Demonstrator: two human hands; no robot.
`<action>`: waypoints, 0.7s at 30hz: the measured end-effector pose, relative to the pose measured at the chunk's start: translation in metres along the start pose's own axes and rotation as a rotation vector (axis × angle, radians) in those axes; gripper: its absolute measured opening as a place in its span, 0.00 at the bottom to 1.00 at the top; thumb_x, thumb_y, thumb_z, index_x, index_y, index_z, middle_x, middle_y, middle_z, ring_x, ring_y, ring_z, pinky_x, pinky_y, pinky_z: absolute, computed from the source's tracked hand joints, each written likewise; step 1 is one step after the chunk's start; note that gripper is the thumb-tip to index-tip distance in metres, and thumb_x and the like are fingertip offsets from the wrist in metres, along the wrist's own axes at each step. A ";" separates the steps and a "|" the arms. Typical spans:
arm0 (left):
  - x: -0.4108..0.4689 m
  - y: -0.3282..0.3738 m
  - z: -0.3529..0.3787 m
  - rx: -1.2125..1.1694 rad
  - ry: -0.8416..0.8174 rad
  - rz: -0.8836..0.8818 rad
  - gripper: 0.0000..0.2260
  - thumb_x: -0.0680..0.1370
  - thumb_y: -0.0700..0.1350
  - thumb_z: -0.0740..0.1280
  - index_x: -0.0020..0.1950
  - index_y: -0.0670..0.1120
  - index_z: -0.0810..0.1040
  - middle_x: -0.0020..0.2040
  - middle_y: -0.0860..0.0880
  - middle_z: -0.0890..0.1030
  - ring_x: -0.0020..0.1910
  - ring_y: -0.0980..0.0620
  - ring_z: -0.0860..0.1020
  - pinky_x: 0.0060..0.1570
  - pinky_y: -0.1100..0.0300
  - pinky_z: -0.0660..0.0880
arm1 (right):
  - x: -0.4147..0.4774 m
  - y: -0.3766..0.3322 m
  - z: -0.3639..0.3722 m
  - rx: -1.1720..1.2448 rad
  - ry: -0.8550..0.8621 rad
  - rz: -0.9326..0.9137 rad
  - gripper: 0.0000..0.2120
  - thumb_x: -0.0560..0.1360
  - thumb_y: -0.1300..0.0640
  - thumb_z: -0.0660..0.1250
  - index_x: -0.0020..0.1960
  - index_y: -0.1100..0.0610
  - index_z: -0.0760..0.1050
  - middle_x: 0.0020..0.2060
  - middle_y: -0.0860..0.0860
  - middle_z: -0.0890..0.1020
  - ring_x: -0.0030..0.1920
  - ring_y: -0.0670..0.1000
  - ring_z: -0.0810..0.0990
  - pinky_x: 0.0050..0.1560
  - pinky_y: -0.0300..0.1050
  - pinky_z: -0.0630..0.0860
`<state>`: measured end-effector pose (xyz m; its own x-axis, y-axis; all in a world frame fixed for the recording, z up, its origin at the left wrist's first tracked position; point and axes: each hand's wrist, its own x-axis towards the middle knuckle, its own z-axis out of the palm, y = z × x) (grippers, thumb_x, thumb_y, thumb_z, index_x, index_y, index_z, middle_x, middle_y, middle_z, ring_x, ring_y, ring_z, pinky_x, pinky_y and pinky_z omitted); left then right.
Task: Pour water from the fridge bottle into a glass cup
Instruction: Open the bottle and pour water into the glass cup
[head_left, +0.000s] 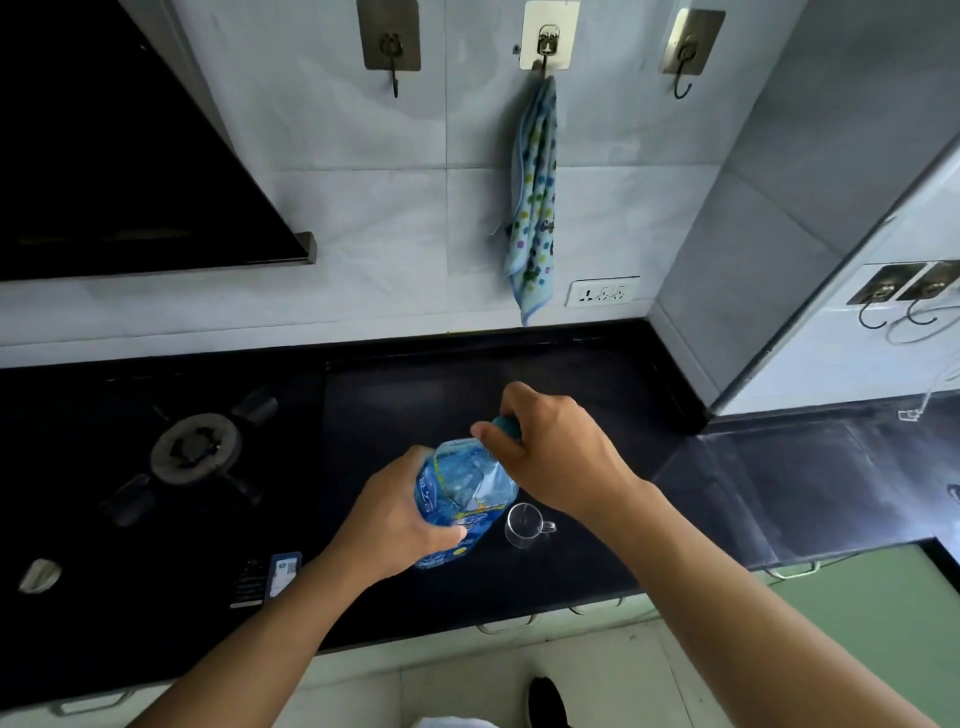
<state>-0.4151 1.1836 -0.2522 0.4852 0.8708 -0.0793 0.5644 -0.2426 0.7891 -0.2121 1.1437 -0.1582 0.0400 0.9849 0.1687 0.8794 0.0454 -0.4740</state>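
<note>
A clear blue plastic water bottle (462, 488) with a blue label stands on the black countertop (571, 582), leaning slightly away from me. My left hand (400, 514) wraps around its body. My right hand (550, 452) is closed over the teal cap (508, 425) at the top of the bottle. A small clear glass cup (523, 525) with a handle stands upright on the counter just right of the bottle, under my right wrist; it looks empty.
A gas burner (195, 449) sits on the black hob to the left, with a knob (39, 574) near the front edge. A spotted towel (535, 202) hangs from a wall hook above a power socket (602, 293). The counter turns a corner at the right.
</note>
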 end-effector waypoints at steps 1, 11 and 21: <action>0.000 0.000 0.003 0.003 -0.003 -0.005 0.30 0.59 0.53 0.79 0.57 0.61 0.72 0.50 0.60 0.82 0.47 0.66 0.81 0.41 0.72 0.76 | -0.001 0.004 -0.002 0.026 -0.036 -0.035 0.14 0.78 0.44 0.67 0.44 0.54 0.68 0.34 0.48 0.76 0.33 0.52 0.75 0.31 0.45 0.68; 0.001 -0.025 0.027 0.159 -0.038 -0.114 0.27 0.58 0.52 0.79 0.53 0.59 0.72 0.47 0.60 0.80 0.46 0.66 0.79 0.38 0.74 0.73 | -0.012 0.058 -0.016 0.267 -0.074 -0.086 0.10 0.78 0.59 0.68 0.58 0.53 0.75 0.46 0.51 0.75 0.38 0.49 0.75 0.39 0.32 0.70; 0.021 -0.044 0.059 0.416 -0.130 -0.200 0.25 0.58 0.51 0.76 0.52 0.54 0.73 0.47 0.56 0.76 0.44 0.56 0.78 0.44 0.60 0.77 | -0.043 0.141 0.032 0.465 -0.221 0.329 0.09 0.77 0.61 0.69 0.55 0.50 0.78 0.44 0.49 0.83 0.38 0.51 0.85 0.37 0.42 0.82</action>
<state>-0.3906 1.1870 -0.3243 0.4045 0.8635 -0.3012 0.8617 -0.2496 0.4417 -0.1047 1.1126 -0.2602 0.1313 0.9687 -0.2108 0.5360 -0.2482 -0.8069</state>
